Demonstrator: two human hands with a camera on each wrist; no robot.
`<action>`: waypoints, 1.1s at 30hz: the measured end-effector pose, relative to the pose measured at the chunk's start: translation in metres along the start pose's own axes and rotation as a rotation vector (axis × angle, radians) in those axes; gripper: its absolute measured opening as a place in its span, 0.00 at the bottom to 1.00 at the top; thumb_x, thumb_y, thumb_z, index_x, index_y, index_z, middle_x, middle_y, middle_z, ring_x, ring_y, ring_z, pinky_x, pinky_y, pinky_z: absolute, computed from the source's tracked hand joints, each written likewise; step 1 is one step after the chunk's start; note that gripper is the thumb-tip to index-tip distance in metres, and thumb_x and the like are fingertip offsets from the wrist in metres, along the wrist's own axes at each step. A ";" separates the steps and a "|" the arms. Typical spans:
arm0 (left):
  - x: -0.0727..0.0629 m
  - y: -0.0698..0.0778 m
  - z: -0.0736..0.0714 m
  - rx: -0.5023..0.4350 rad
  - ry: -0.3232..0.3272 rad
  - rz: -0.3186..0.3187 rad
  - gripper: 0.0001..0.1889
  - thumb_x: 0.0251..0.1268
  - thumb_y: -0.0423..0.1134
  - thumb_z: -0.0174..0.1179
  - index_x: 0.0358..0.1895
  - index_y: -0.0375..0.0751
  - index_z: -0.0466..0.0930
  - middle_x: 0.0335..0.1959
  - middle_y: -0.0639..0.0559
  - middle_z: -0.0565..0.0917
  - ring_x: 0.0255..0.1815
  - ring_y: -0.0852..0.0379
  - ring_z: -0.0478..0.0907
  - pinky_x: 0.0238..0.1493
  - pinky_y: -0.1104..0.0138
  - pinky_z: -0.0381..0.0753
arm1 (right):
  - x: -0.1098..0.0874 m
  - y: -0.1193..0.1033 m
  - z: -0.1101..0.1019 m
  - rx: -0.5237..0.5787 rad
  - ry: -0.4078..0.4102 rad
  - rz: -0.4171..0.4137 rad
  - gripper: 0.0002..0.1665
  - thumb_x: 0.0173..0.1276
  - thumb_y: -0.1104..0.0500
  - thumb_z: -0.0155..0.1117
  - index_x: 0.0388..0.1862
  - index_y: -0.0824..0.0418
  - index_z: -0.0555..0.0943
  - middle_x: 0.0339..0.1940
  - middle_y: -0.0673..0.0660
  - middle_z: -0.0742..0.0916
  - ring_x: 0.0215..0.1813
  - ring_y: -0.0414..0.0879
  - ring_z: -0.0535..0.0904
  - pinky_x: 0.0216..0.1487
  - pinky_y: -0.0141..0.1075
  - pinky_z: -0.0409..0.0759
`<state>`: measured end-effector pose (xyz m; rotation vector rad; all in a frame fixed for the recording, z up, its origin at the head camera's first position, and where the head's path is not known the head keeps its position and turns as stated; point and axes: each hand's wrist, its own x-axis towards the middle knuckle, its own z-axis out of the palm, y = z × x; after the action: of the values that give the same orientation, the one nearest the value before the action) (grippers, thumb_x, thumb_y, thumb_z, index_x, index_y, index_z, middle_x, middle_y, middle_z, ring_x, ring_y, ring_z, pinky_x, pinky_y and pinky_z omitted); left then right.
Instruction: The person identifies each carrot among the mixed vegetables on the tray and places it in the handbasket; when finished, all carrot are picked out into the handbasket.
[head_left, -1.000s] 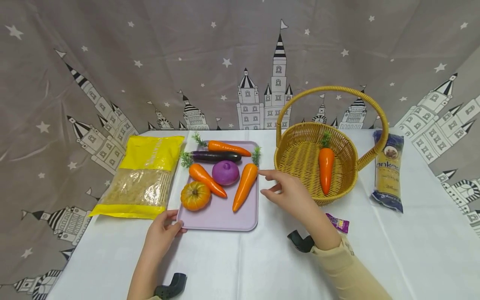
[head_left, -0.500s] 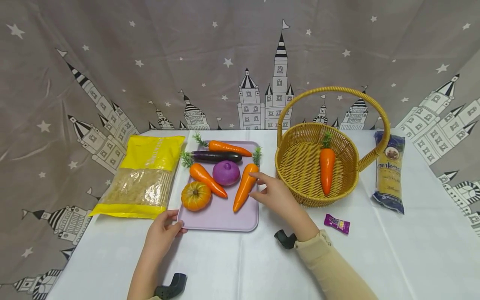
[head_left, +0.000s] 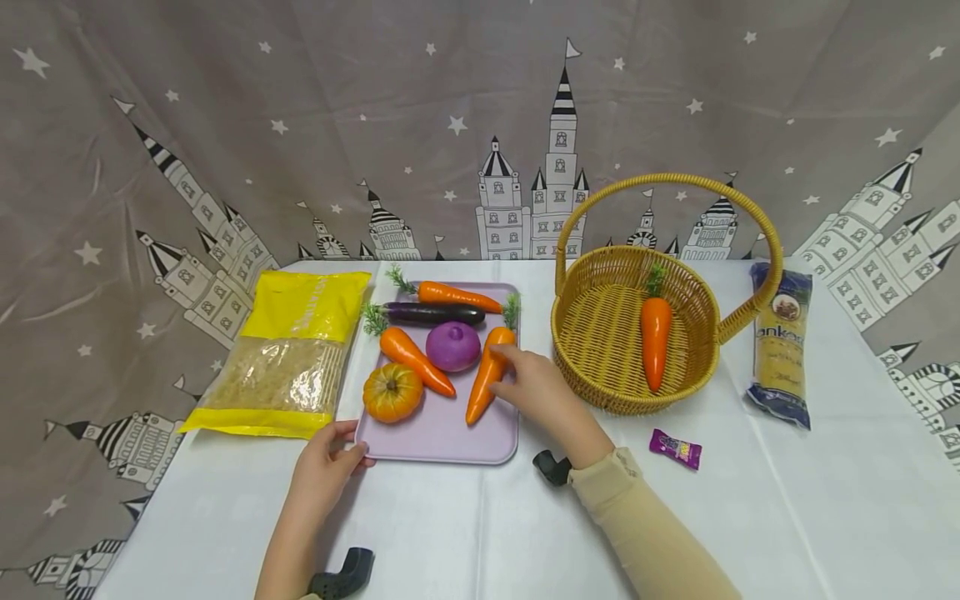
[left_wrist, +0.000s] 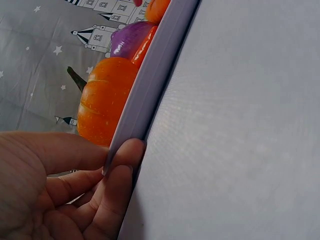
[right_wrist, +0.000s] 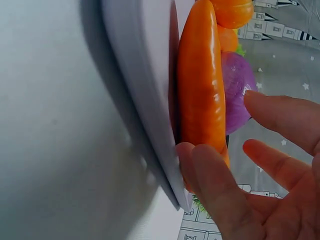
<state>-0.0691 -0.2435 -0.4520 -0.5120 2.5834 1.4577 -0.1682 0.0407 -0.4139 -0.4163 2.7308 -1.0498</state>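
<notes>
My left hand [head_left: 326,471] pinches the near left corner of a lilac tray [head_left: 450,446]; in the left wrist view the thumb lies above the rim, fingers beneath. An orange toy carrot [head_left: 483,387] with a green top lies on the tray's right side. Over it is my right hand [head_left: 536,387], whose fingertips touch the carrot in the right wrist view while the thumb stands apart. Also on the tray are a small pumpkin [head_left: 392,392], a purple onion-like vegetable [head_left: 453,347], a dark eggplant [head_left: 435,313], a middle carrot [head_left: 412,358] and a back carrot [head_left: 457,295].
Right of the tray stands a wicker basket [head_left: 600,333] with a tall handle and a carrot [head_left: 656,342] inside. A yellow pasta bag [head_left: 288,354] lies left, a blue-ended pasta packet [head_left: 782,346] far right. A purple sweet [head_left: 675,448] lies before the basket.
My right hand has moved left from beside the tray onto the right-hand carrot, whose top has shifted slightly left. My left hand keeps its hold on the tray corner.
</notes>
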 end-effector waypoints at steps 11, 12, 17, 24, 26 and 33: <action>0.000 0.001 0.000 0.007 0.000 -0.003 0.21 0.69 0.33 0.55 0.62 0.29 0.67 0.50 0.35 0.76 0.35 0.53 0.84 0.40 0.67 0.84 | 0.009 -0.011 0.004 -0.081 -0.035 0.037 0.32 0.64 0.52 0.67 0.67 0.54 0.73 0.56 0.59 0.82 0.43 0.49 0.77 0.43 0.40 0.77; 0.000 0.001 0.000 0.006 0.000 -0.001 0.21 0.69 0.33 0.55 0.62 0.29 0.67 0.50 0.35 0.76 0.35 0.53 0.84 0.40 0.67 0.84 | 0.010 -0.011 0.005 -0.083 -0.036 0.038 0.32 0.64 0.52 0.67 0.67 0.54 0.74 0.55 0.60 0.83 0.42 0.49 0.76 0.41 0.39 0.76; 0.000 0.001 0.000 0.013 0.003 0.003 0.21 0.68 0.33 0.55 0.61 0.28 0.67 0.49 0.34 0.76 0.35 0.53 0.84 0.39 0.68 0.84 | 0.016 -0.013 0.008 -0.109 -0.041 0.043 0.31 0.64 0.50 0.67 0.66 0.52 0.75 0.55 0.59 0.83 0.44 0.49 0.76 0.44 0.40 0.76; 0.000 0.002 0.000 0.022 -0.002 -0.016 0.22 0.69 0.34 0.55 0.62 0.28 0.66 0.50 0.33 0.76 0.35 0.53 0.84 0.40 0.66 0.84 | 0.019 -0.018 0.010 -0.130 -0.035 0.071 0.29 0.65 0.51 0.66 0.64 0.53 0.76 0.56 0.60 0.82 0.49 0.52 0.77 0.52 0.44 0.75; 0.000 0.002 0.000 0.021 -0.002 -0.017 0.22 0.69 0.34 0.55 0.62 0.28 0.66 0.51 0.33 0.76 0.35 0.53 0.84 0.40 0.66 0.84 | 0.020 -0.018 0.011 -0.124 -0.026 0.081 0.28 0.64 0.51 0.65 0.64 0.53 0.76 0.56 0.60 0.82 0.50 0.52 0.77 0.53 0.44 0.75; 0.000 0.003 0.000 0.016 0.004 -0.008 0.21 0.68 0.32 0.55 0.62 0.27 0.67 0.49 0.33 0.77 0.34 0.53 0.84 0.39 0.67 0.84 | 0.019 -0.016 0.015 -0.077 0.027 0.112 0.26 0.65 0.51 0.65 0.63 0.53 0.78 0.54 0.60 0.82 0.46 0.52 0.76 0.46 0.42 0.76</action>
<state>-0.0701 -0.2419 -0.4497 -0.5224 2.5911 1.4334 -0.1792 0.0140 -0.4155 -0.2590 2.7891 -0.9317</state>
